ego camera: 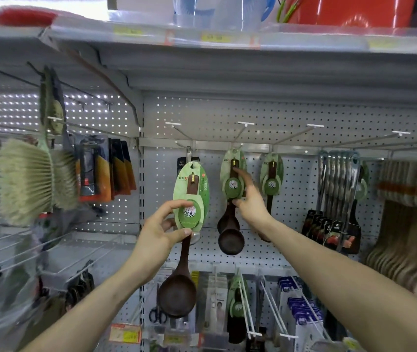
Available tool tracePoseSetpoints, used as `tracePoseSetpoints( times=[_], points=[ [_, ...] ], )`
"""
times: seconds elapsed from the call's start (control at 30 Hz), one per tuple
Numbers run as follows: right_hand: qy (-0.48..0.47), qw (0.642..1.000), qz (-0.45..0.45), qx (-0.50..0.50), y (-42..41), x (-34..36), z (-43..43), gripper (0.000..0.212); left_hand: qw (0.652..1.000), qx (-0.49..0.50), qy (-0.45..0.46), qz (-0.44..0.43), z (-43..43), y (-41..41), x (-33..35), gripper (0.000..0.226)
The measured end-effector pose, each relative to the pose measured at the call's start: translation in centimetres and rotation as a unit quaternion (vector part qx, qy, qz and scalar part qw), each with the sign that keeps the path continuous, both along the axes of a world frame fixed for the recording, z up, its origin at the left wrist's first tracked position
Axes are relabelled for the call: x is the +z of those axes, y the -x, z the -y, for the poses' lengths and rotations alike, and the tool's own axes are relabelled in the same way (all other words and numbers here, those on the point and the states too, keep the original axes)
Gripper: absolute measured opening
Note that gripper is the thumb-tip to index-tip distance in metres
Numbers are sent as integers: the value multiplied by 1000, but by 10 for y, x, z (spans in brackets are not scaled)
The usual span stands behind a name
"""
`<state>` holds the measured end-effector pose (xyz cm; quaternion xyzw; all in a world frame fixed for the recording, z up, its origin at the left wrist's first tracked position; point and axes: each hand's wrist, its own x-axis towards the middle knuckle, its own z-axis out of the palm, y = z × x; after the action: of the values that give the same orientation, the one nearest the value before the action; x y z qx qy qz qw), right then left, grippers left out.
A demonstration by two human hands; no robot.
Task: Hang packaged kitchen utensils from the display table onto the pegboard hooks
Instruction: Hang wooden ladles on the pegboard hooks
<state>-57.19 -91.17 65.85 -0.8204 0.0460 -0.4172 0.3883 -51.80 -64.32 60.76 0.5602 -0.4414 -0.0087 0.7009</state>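
My left hand (160, 231) pinches the green oval card of a dark wooden ladle (177, 294), held upright below a pegboard hook (177, 128). My right hand (249, 196) grips the green card and handle of a second wooden ladle (230, 240) that hangs on the middle hook (245, 124). A third carded ladle (271, 179) hangs just to the right of it. The grey pegboard (291, 118) fills the back wall.
Green brushes (32, 179) hang at the left on a side hook. Dark spatulas with cards (336, 199) and wooden utensils (405, 212) hang to the right. Long white hooks (273, 308) with packaged goods jut out below. A shelf (227, 39) runs overhead.
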Motion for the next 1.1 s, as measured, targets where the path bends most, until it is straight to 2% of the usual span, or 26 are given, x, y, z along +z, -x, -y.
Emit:
tracePoseSetpoints(
  times=[0.5, 0.7, 0.87, 1.03, 1.1],
  points=[
    [40, 998, 7, -45, -40, -7, 27, 92, 1000, 20, -14, 8, -10, -7, 0, 60],
    [12, 1000, 2, -10, -22, -12, 29, 98, 1000, 20, -13, 5, -4, -7, -2, 60],
    [15, 1000, -9, -10, 10, -17, 25, 87, 1000, 5, -12, 12, 7, -4, 0, 59],
    [-26, 991, 72, 110, 45, -13, -9, 53, 1000, -14, -9, -2, 28, 3, 6, 53],
    [-29, 986, 70, 147, 59, -10, -25, 47, 1000, -24, -6, 5, 38, 9, 9, 50]
  ],
)
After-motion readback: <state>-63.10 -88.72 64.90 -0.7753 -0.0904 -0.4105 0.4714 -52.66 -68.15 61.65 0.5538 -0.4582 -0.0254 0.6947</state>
